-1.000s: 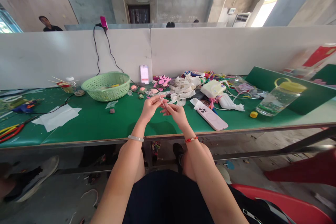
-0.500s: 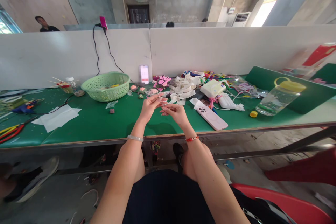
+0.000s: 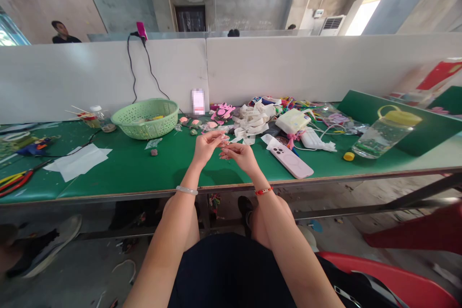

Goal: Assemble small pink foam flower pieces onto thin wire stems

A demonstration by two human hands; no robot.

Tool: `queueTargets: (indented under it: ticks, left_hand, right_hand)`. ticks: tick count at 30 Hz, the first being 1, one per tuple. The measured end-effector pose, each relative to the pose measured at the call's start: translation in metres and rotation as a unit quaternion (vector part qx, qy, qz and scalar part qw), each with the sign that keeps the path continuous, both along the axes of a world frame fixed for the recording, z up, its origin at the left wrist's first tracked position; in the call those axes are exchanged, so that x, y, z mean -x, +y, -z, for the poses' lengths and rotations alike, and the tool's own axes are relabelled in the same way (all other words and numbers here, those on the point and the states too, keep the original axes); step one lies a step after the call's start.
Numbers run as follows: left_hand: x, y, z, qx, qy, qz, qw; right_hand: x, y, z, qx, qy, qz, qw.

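Above the green tabletop (image 3: 140, 173), my left hand (image 3: 207, 148) pinches a thin, pale pinkish cord (image 3: 224, 140) between thumb and fingertips. My right hand (image 3: 241, 155) is closed on the same cord, just below and to the right of the left fingertips. The cord is too small for its knots or loops to be made out. Behind the hands lie a pink flower-like piece (image 3: 223, 111) and a heap of crumpled cream strips (image 3: 254, 120).
A green basket (image 3: 146, 120) stands to the left, near white paper (image 3: 79, 161) and red-and-yellow-handled pliers (image 3: 18, 180). On the right are a pink phone (image 3: 291, 159), a yellow cap (image 3: 348, 156) and a water bottle (image 3: 384, 137). Another phone (image 3: 198, 102) leans against the white partition (image 3: 288, 67).
The fingers of both hands have shifted slightly around the cord, and the right fingers have opened a little from their earlier curl. Things on the table stay where they were.
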State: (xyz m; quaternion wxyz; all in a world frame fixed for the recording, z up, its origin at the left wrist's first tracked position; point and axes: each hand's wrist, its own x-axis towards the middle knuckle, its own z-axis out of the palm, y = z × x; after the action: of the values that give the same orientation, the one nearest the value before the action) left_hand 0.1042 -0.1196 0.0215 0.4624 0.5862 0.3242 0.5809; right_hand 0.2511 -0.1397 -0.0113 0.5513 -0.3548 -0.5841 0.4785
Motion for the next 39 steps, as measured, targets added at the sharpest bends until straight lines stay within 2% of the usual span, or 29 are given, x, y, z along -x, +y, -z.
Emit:
queueTargets:
  ticks: [6, 17, 26, 39]
  left_hand:
    - [0.001, -0.001, -0.002, 0.013, -0.009, 0.007, 1.0]
    - [0.0, 0.0, -0.001, 0.007, -0.001, -0.004, 1.0]
    - [0.002, 0.0, 0.0, 0.02, -0.001, 0.028, 0.999]
    - [0.001, 0.004, 0.006, 0.019, 0.006, 0.012, 1.0]
  right_hand:
    - [0.001, -0.002, -0.003, -0.002, 0.001, -0.018, 1.0]
    - [0.004, -0.007, -0.006, -0.029, -0.017, 0.02, 0.999]
    - [0.004, -0.01, -0.009, -0.036, -0.028, 0.013, 0.999]
    - [0.006, -0.009, -0.005, -0.087, -0.076, 0.048, 0.992]
